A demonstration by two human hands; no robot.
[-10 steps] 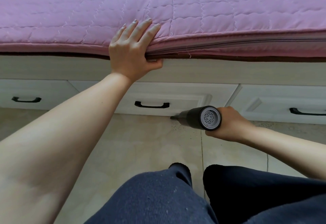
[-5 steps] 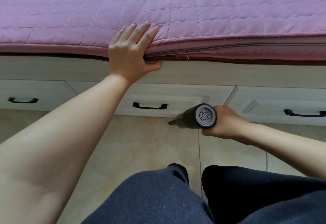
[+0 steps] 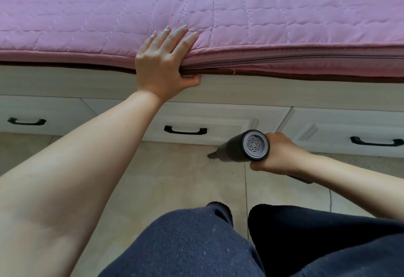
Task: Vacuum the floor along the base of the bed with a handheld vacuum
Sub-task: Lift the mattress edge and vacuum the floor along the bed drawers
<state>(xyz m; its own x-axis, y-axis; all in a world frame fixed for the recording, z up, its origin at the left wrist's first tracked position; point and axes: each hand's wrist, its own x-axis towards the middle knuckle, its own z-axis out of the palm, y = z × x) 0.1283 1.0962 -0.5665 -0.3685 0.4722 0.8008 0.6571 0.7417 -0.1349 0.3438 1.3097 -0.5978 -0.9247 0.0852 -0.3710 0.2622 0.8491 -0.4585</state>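
Observation:
A dark handheld vacuum (image 3: 244, 148) with a grey vented rear cap lies low over the beige tiled floor (image 3: 175, 178). Its narrow nozzle points left and touches the tile just in front of the bed base (image 3: 262, 93). My right hand (image 3: 277, 154) is wrapped around the vacuum's body. My left hand (image 3: 164, 62) rests on the edge of the pink quilted mattress cover (image 3: 218, 3), fingers spread on top and thumb tucked under the edge. Small dark specks lie on the tile near the nozzle.
The white bed base has three drawers with black handles, the left handle (image 3: 26, 121), the middle handle (image 3: 185, 130) and the right handle (image 3: 376, 141). My knees in dark trousers (image 3: 207, 244) fill the lower frame.
The vacuum and my right hand have slid a little to the left along the bed base. My left hand stays on the mattress edge.

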